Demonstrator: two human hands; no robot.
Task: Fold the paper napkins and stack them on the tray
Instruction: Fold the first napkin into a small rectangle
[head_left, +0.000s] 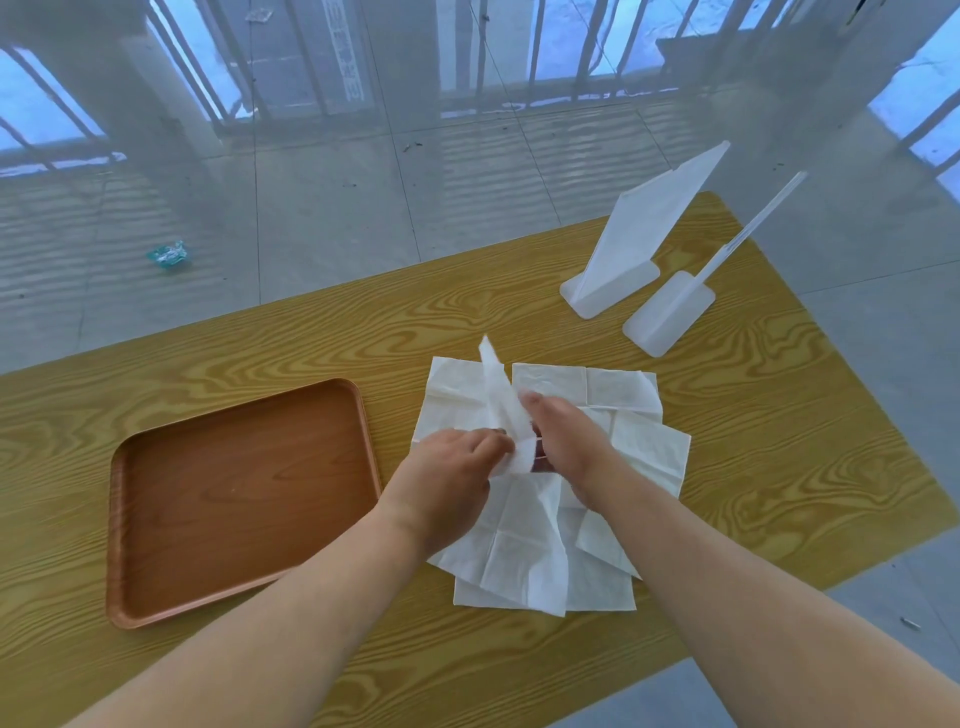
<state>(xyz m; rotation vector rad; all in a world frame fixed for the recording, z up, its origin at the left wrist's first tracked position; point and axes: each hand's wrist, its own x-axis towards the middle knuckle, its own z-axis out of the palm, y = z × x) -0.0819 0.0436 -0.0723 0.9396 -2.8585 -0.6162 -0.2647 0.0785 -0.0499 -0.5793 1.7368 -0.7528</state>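
The brown tray (234, 493) lay on the left of the yellow tabletop (311, 338) with nothing in it, and bare wood showed beyond it up to the far edge. Just beside the tray's right edge, a loose pile of napkins (524, 561) lay spread out flat. Two white plastic stands (618, 249) stood well apart from the pile, near the far right corner. Both hands met over the pile. The left hand (457, 462) had its grip pinched on the low end of one napkin (501, 395). The right hand (566, 436) held the same napkin with curled fingers, thumb on top. The napkin stood up in a thin strip, tilted away. Both bare arms reached forward over the near edge.
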